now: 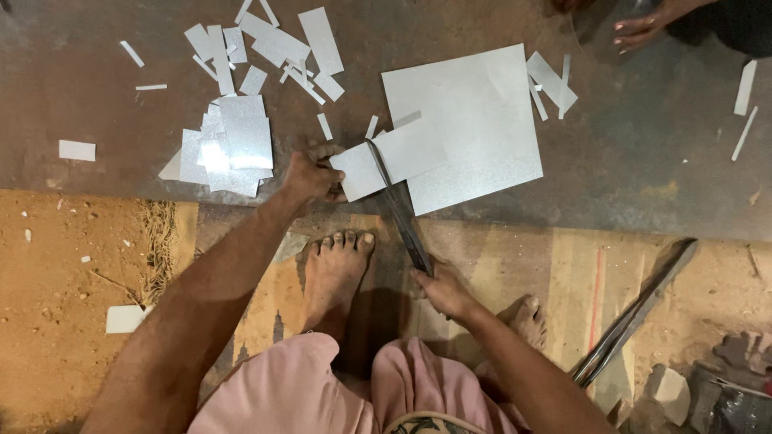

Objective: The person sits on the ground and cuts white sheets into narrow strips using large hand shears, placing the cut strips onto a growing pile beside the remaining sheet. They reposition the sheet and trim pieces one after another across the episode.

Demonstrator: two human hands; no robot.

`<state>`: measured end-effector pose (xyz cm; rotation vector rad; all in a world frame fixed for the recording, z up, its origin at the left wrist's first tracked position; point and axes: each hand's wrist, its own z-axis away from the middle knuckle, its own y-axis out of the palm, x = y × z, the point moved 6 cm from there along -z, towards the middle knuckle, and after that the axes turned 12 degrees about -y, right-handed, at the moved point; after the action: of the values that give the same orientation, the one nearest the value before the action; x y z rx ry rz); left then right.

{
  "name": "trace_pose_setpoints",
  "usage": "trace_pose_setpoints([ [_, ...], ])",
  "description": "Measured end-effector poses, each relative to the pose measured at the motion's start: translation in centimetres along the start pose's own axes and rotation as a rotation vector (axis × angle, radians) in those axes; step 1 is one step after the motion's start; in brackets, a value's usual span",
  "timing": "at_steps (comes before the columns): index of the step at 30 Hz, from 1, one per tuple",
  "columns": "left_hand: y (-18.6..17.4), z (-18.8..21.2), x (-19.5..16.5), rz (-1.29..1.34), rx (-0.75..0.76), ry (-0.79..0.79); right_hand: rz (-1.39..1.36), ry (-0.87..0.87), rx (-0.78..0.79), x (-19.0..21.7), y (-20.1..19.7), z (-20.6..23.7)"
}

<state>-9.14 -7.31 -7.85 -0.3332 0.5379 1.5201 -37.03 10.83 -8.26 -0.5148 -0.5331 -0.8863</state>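
Shears (pixel 400 210) bite into the metal strip (pixel 392 157) mid-frame, right hand (pixel 441 291) clenched on the handles, left hand (pixel 312 177) pinching the strip's end.

Another person's hand (pixel 639 28) cut off by top edge; dark object (pixel 736 402) at bottom right corner cropped, perhaps scrap metal.
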Motion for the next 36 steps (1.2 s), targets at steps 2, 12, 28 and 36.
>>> trace_pose_setpoints([
  [2,-0.1,-0.2,0.0,-0.053,-0.029,-0.010,0.155,-0.170,-0.102,1.0,-0.2,-0.4],
  [12,-5.3,2.7,-1.5,0.172,-0.097,-0.070,0.709,-0.029,-0.058,4.3,-0.7,0.6],
  [28,-17.0,4.8,-4.8,-0.546,-0.781,0.219,0.395,-0.190,-0.592,15.9,-11.0,-10.7],
  [36,-4.4,6.5,-7.0,-0.130,-0.013,0.164,-0.510,-0.416,-0.334,15.2,-11.5,-6.4],
])
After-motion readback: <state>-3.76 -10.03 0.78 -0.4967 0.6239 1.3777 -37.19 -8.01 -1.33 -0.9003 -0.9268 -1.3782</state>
